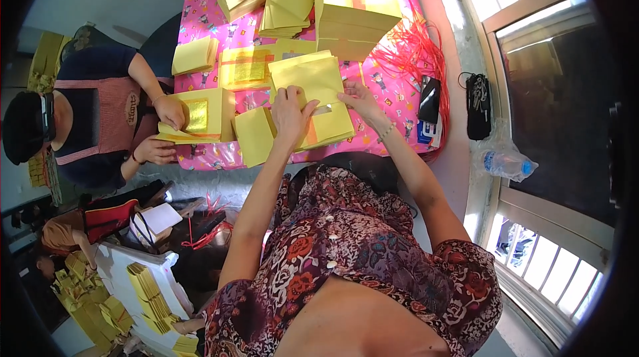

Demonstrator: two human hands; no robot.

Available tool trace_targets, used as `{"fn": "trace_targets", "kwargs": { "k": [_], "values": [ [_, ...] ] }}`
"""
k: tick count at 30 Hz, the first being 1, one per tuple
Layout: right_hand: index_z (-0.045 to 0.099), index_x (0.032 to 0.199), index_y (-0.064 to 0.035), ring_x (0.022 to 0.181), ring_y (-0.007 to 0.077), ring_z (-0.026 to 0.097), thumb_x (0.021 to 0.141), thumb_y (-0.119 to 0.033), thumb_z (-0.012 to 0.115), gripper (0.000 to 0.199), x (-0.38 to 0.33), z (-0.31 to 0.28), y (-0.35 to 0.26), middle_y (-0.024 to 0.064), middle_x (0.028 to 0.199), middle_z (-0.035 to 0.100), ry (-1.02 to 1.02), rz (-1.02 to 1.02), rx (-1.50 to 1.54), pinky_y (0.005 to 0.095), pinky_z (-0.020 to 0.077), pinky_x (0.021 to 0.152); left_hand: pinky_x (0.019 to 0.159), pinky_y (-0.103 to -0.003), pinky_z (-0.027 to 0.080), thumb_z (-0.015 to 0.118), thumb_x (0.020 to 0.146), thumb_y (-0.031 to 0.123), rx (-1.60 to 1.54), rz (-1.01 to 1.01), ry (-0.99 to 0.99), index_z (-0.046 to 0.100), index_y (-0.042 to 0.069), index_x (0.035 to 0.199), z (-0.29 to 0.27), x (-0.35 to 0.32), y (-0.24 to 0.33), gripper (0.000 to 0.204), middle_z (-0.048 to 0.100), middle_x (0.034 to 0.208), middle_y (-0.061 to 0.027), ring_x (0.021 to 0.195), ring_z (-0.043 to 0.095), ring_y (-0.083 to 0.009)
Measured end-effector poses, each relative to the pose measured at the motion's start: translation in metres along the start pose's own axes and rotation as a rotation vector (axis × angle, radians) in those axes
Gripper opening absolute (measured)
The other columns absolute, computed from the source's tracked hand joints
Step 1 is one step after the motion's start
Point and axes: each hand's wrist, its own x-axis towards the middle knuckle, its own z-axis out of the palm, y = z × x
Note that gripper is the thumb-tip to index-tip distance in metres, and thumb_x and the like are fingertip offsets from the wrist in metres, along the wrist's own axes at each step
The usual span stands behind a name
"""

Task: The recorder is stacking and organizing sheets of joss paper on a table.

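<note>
My left hand [290, 116] presses down on a stack of yellow paper sheets [333, 124] at the near edge of the pink table [393, 100]. My right hand [359, 98] pinches the corner of a lifted yellow sheet [307, 77] above that stack. A loose yellow sheet [254, 136] lies just left of my left hand. Both hands are on the paper, close together.
A second person's hands [170, 112] hold a yellow stack with a gold square [198, 116] at the table's left. Tall yellow piles [356, 0] stand at the back. Red strings [416, 50], a phone [429, 100], a bottle [504, 162] and keys [478, 105] sit right.
</note>
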Motion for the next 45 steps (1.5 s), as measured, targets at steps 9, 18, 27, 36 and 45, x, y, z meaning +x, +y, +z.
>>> {"fn": "trace_targets", "kwargs": {
  "k": [9,18,27,36,45],
  "values": [
    [0.048,0.122,0.0039,0.101,0.0237,0.060,0.075,-0.027,0.081,0.065,0.005,0.023,-0.006,0.0150,0.112,0.058,0.087,-0.137,-0.461,0.0350,0.0521,0.085,0.074,-0.046,0.046,0.078,0.077,0.035,0.009,-0.011,-0.035,0.055,0.006,0.104,-0.001,0.001,-0.005,0.046,0.055,0.096,-0.0139,0.087,0.058,-0.0350],
    [0.048,0.123,0.0005,0.108,0.0324,0.058,0.071,-0.033,0.083,0.071,0.016,0.018,0.013,0.0211,0.116,0.056,0.188,-0.205,-0.637,0.0407,0.0502,0.087,0.068,-0.034,0.049,0.080,0.077,0.023,-0.244,-0.095,-0.062,0.063,0.009,0.108,-0.006,-0.008,-0.042,0.038,0.044,0.098,-0.0092,0.081,0.051,-0.0217],
    [0.050,0.121,0.0008,0.097,0.0242,0.062,0.078,-0.021,0.079,0.056,0.004,0.020,0.003,0.0165,0.109,0.061,0.081,-0.177,-0.353,0.0370,0.0538,0.078,0.064,-0.024,0.046,0.080,0.077,0.017,-0.441,-0.120,-0.075,0.068,0.012,0.111,-0.006,-0.015,-0.065,0.036,0.040,0.093,-0.0022,0.074,0.047,-0.0118],
    [0.060,0.119,0.0001,0.083,0.0150,0.062,0.081,-0.016,0.076,0.044,0.001,0.013,0.004,0.0069,0.093,0.064,0.136,-0.152,-0.302,0.0309,0.0528,0.071,0.062,-0.022,0.045,0.078,0.078,0.009,-0.749,-0.302,-0.148,0.072,0.013,0.110,0.011,-0.019,-0.095,0.032,0.045,0.087,0.0014,0.067,0.048,-0.0066],
    [0.068,0.107,-0.0043,0.081,0.0163,0.067,0.079,-0.023,0.076,0.034,-0.017,0.025,-0.012,0.0078,0.094,0.071,0.320,-0.285,-0.638,0.0320,0.0538,0.071,0.067,-0.028,0.048,0.074,0.080,0.007,-0.257,-0.136,0.057,0.069,0.010,0.109,-0.018,-0.018,-0.039,0.029,0.054,0.096,-0.0041,0.075,0.055,-0.0137]
  ]
}}
